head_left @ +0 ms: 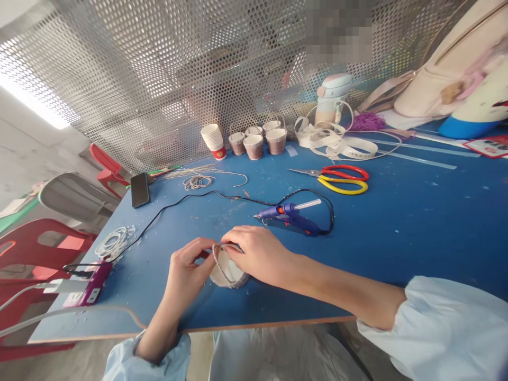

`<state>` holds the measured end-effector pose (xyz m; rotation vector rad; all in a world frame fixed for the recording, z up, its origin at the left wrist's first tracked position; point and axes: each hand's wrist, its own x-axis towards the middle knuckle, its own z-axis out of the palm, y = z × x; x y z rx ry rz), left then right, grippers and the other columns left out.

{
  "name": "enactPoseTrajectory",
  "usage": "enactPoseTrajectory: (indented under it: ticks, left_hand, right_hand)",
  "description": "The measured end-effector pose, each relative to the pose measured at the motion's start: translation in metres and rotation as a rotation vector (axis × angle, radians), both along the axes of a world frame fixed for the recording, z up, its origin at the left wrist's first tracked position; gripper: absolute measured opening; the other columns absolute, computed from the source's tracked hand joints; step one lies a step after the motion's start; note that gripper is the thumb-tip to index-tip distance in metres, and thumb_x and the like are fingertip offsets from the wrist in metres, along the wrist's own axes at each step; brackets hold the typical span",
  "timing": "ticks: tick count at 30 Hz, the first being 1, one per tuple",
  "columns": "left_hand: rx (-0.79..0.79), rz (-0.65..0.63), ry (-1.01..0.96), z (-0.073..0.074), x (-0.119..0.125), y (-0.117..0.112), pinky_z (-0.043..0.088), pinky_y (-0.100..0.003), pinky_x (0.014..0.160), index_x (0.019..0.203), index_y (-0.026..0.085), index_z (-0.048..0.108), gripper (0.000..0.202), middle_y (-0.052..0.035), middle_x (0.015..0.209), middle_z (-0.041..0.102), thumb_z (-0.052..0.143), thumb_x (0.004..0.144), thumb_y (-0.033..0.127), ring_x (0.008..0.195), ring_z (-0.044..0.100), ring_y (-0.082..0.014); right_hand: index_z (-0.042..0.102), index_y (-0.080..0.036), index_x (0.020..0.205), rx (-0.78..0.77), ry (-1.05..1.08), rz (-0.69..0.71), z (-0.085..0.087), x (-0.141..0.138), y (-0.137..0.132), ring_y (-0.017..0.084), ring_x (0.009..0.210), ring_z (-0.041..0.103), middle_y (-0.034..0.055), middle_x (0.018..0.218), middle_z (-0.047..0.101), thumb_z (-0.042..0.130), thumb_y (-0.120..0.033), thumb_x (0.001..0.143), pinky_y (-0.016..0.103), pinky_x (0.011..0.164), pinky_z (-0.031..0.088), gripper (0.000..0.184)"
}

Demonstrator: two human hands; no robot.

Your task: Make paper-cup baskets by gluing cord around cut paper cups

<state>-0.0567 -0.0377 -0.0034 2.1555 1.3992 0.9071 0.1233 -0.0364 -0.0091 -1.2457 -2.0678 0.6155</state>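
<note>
A small cup [230, 275] wrapped in a braided or cord-like covering stands on the blue table near its front edge, its white inside facing up. A braided cord [216, 256] arches over its mouth like a handle. My left hand [190, 270] pinches that cord from the left side of the cup, thumb and forefinger together. From the right, my right hand [257, 254] closes on the cord near the far rim, its fingertips partly hidden. Just beyond my hands lies a blue glue gun [286, 214] with a clear glue stick in its back.
Red-and-yellow-handled scissors [343, 179], several wrapped cups [254, 147], stacked paper cups [213, 140] and white ribbon [349, 147] lie farther back. A black cable [170, 206] runs to a purple power strip [93, 286]. Nearby are a phone [140, 190] and coiled cord [197, 182]. A perforated metal screen [159, 79] bounds the table.
</note>
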Motion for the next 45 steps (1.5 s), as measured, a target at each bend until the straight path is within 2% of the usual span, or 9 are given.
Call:
enactPoseTrajectory:
  ticks: [4,8,11,19,21,24,29,36,45]
  left_hand:
    - [0.002,0.004,-0.006,0.0,0.001,0.0,0.046,-0.019,0.059,0.075,0.018,0.07,0.017,-0.0001,0.07,0.069,0.059,0.083,0.027,0.061,0.058,-0.0113]
    - [0.018,-0.004,-0.023,0.002,0.002,0.0,0.046,-0.02,0.058,0.069,0.017,0.068,0.017,0.0008,0.065,0.066,0.059,0.08,0.025,0.059,0.057,-0.0113]
    - [0.046,-0.004,-0.014,0.005,0.005,-0.002,0.044,-0.019,0.055,0.064,0.017,0.065,0.016,0.0025,0.06,0.062,0.056,0.078,0.02,0.055,0.054,-0.0101]
    - [0.05,0.019,0.001,0.003,0.007,-0.002,0.045,-0.019,0.056,0.068,0.018,0.067,0.015,0.0026,0.061,0.064,0.056,0.078,0.02,0.055,0.055,-0.0102]
    - [0.038,0.013,-0.015,0.001,0.006,-0.002,0.045,-0.019,0.055,0.07,0.018,0.067,0.014,0.0017,0.064,0.066,0.057,0.079,0.021,0.056,0.056,-0.01]
    - [0.021,-0.001,-0.036,-0.001,0.005,-0.002,0.046,-0.018,0.057,0.071,0.017,0.067,0.014,0.0004,0.068,0.069,0.057,0.081,0.02,0.058,0.058,-0.0097]
    - [0.039,-0.01,-0.056,-0.002,0.005,-0.003,0.048,-0.017,0.059,0.071,0.017,0.068,0.016,0.0004,0.069,0.07,0.056,0.082,0.018,0.058,0.059,-0.0089]
    - [0.065,-0.006,-0.055,-0.004,0.001,-0.004,0.049,-0.015,0.057,0.074,0.018,0.07,0.012,0.0022,0.068,0.07,0.06,0.081,0.018,0.058,0.06,-0.008]
    - [-0.013,-0.021,-0.034,0.001,-0.006,-0.006,0.054,-0.016,0.06,0.086,0.019,0.072,0.012,0.0003,0.078,0.072,0.062,0.08,0.017,0.064,0.066,-0.0094]
  right_hand:
    - [0.07,-0.02,0.096,0.031,0.069,0.007,0.0,0.001,0.0,0.018,0.086,0.066,0.0036,0.091,0.073,0.062,-0.01,0.086,0.028,0.073,0.047,0.016]
    - [0.067,-0.02,0.113,0.17,0.157,0.164,0.006,0.006,-0.001,0.016,0.095,0.064,0.0057,0.104,0.069,0.058,-0.01,0.09,0.028,0.083,0.05,0.027]
    - [0.07,-0.019,0.106,0.227,0.191,0.245,0.007,0.008,0.0,0.015,0.091,0.064,0.0057,0.1,0.068,0.057,-0.01,0.091,0.027,0.081,0.051,0.022]
    - [0.068,-0.015,0.107,0.309,0.17,0.242,0.0,0.008,0.001,0.016,0.088,0.065,0.0081,0.097,0.07,0.05,-0.007,0.093,0.029,0.079,0.053,0.025]
    - [0.067,-0.016,0.109,0.271,0.149,0.18,-0.001,0.007,0.001,0.018,0.093,0.065,0.0083,0.101,0.071,0.052,-0.009,0.092,0.032,0.084,0.052,0.024]
    - [0.067,-0.016,0.109,0.088,0.081,0.071,0.001,0.006,0.0,0.021,0.098,0.066,0.0082,0.104,0.072,0.059,-0.01,0.086,0.034,0.087,0.051,0.024]
    - [0.072,-0.02,0.094,-0.184,0.036,0.027,0.011,0.005,-0.005,0.016,0.082,0.066,0.0023,0.093,0.074,0.055,-0.009,0.085,0.025,0.068,0.048,0.021]
    - [0.073,-0.021,0.095,-0.159,0.077,0.011,0.01,0.004,-0.007,0.014,0.079,0.067,0.0025,0.092,0.075,0.053,-0.006,0.087,0.024,0.067,0.046,0.026]
    - [0.074,-0.02,0.093,-0.103,-0.035,-0.016,0.004,-0.002,-0.007,0.017,0.084,0.067,0.0045,0.088,0.073,0.055,-0.007,0.088,0.025,0.07,0.043,0.023]
